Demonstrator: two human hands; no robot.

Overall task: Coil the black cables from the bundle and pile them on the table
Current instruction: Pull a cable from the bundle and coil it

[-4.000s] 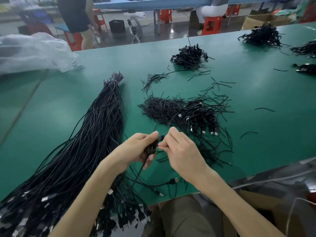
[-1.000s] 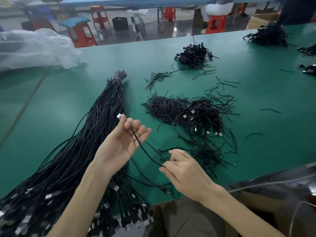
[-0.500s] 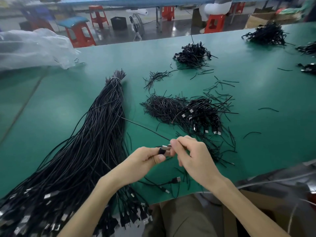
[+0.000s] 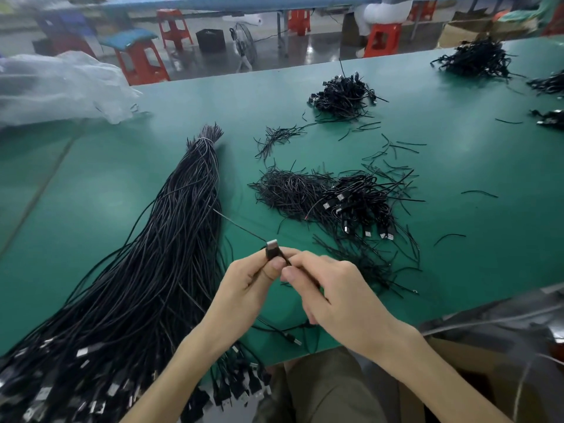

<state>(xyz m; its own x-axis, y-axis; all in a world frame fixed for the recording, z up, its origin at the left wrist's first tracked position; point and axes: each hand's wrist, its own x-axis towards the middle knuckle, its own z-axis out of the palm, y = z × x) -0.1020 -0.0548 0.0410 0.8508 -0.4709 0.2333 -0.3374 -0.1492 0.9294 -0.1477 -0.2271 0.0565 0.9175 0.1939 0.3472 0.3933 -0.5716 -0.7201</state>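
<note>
A green worktop is stretching out ahead, with red stools standing on the floor beyond it. The tied bundle is lying on it, its plugs hanging over the near edge.

Just right of the bundle's near half, the left hand is pinching a plug between thumb and fingers. The right hand is pinching the cable right beside that plug. Both grips are closed on the one cable, held above the worktop. One stretch of it is reaching toward the bundle and another is trailing below the hands.

The coil seems to be only starting. To do it well, the left grip should be anchoring the plug firmly while the right is laying even loops. The slack should be lifting free of the bundle, so no neighbours are dragged out.

The pile of coiled ones is waiting further right of the bundle. A clear bag is slumping far left of the bundle, and a box is sitting below the worktop's edge to the bundle's right. What either is holding cannot be told.
</note>
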